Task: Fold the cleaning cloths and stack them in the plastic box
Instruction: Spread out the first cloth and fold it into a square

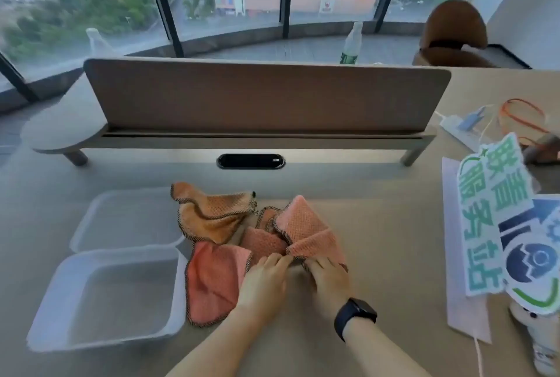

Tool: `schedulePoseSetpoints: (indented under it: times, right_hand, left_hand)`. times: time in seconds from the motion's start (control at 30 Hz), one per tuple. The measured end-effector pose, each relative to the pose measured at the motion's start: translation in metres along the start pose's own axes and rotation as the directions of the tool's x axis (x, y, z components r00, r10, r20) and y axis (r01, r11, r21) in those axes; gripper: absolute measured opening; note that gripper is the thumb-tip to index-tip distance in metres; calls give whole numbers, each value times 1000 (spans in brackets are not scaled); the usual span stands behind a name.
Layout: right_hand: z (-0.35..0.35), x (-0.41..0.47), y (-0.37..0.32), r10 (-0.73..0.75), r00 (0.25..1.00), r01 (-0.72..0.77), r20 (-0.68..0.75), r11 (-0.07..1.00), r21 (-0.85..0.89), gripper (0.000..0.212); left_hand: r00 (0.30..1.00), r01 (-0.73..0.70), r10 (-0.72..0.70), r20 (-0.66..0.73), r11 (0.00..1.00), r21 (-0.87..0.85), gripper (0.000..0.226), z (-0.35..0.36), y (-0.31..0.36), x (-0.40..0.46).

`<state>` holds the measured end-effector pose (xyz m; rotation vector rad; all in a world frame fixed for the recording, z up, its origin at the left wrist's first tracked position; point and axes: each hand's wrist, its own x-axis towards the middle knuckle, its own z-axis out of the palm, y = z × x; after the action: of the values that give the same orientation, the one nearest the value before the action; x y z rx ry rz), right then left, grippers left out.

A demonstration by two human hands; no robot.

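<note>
A pink cloth [306,229] lies crumpled on the desk in front of me. My left hand [263,281] and my right hand [328,278] both pinch its near edge, close together. A second pink cloth [212,279] lies flat to the left, partly under my left hand. An orange cloth [209,214] lies bunched behind it. The clear plastic box [45,328] stands at the near left with nothing in it. Its lid [81,232] lies just behind the box.
A brown desk divider [266,94] runs across the back, with a black cable port [251,161] below it. At the right stand printed signs [497,219], a power strip [460,131] with cables, and a small plush toy [536,331]. A bottle [351,43] stands behind the divider.
</note>
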<state>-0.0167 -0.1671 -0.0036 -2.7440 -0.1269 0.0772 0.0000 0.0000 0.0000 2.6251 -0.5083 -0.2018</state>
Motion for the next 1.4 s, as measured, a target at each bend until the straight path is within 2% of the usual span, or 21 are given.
schedulePoseSetpoints:
  times: [0.1,0.2,0.33,0.43,0.53,0.63,0.73,0.8,0.9,1.0,1.07,1.17,1.27,1.4]
  right_hand:
    - [14,-6,3,-3,998,4,55,1000,-14,47]
    - [17,-7,3,78,990,-80,114,997,11,52]
    - [17,3,-5,147,985,-148,87,989,1,57]
    - [16,11,-7,207,973,-203,102,978,-46,47]
    - [14,10,-4,218,976,-218,16,974,63,34]
    - [5,7,-1,199,976,-188,-85,975,117,19]
    - [-14,6,0,168,975,-133,-143,965,227,25]
    - [-27,5,0,160,968,-90,-192,940,330,19]
    - [-54,7,-1,176,952,-62,-249,912,406,11]
    - [-78,10,-1,202,923,-12,-327,865,501,14]
    - [-88,13,2,226,886,27,-406,847,531,16]
    - [-96,16,11,294,837,49,-461,799,599,23]
    - [-103,20,23,332,815,42,-474,784,620,33]
    - [-133,30,25,379,767,39,-517,778,628,26]
  left_hand:
    - [995,79,-78,68,997,-14,54,14,0,2]
    - [986,157,-150,73,982,-102,53,21,2,5]
    - [995,97,-90,40,976,-194,45,20,11,12]
    - [1000,23,-18,20,959,-282,41,17,18,14]
    - [1000,-5,7,4,940,-342,40,13,19,14]
    - [996,33,-62,-69,934,-357,41,8,18,18]
    - [992,99,-115,-57,969,-225,51,7,14,32]
    - [994,104,-107,-23,989,-105,55,3,15,45]
    - [996,84,-85,-24,995,-52,33,-5,21,64]
    - [986,145,-153,-68,984,-102,15,-15,20,74]
    - [972,192,-205,-111,974,-120,11,-22,17,75]
    - [962,177,-210,-173,967,-185,19,-34,8,76]
    - [958,175,-229,-172,943,-283,24,-51,0,78]
    - [926,96,-235,-294,903,-419,28,-92,13,92]
